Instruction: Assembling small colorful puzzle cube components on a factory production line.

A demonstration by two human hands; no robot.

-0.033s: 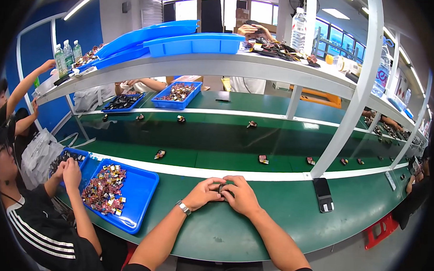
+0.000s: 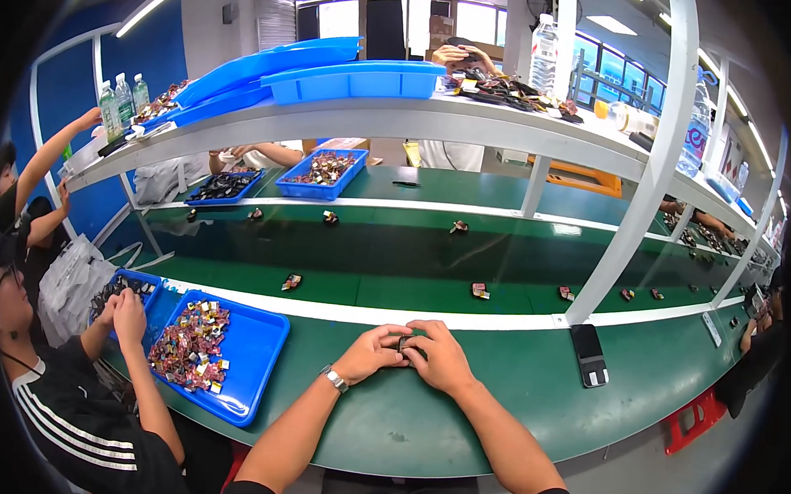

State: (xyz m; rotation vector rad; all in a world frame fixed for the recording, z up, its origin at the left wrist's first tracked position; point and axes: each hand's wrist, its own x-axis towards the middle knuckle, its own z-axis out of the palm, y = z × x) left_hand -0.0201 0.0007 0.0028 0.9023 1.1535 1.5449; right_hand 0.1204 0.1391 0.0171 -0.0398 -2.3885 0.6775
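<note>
Both my hands meet over the green worktop (image 2: 459, 423), fingers curled round a small black part (image 2: 404, 343). My left hand (image 2: 373, 354), with a metal watch at its wrist, closes on the part from the left. From the other side my right hand (image 2: 440, 357) grips it too, thumb and fingertips against it. Fingers cover most of the part, so its exact kind cannot be made out. To the left lies a blue tray (image 2: 265, 364) with a heap of small red, yellow and silver electronic pieces (image 2: 191, 349).
A co-worker's hands (image 2: 125, 316) work by a second blue tray (image 2: 152, 295) of black parts. A dark phone-like device (image 2: 589, 354) lies right of me. Small assemblies (image 2: 480, 290) sit spaced along the dark green belt. A white shelf post (image 2: 638, 168) slants up at right.
</note>
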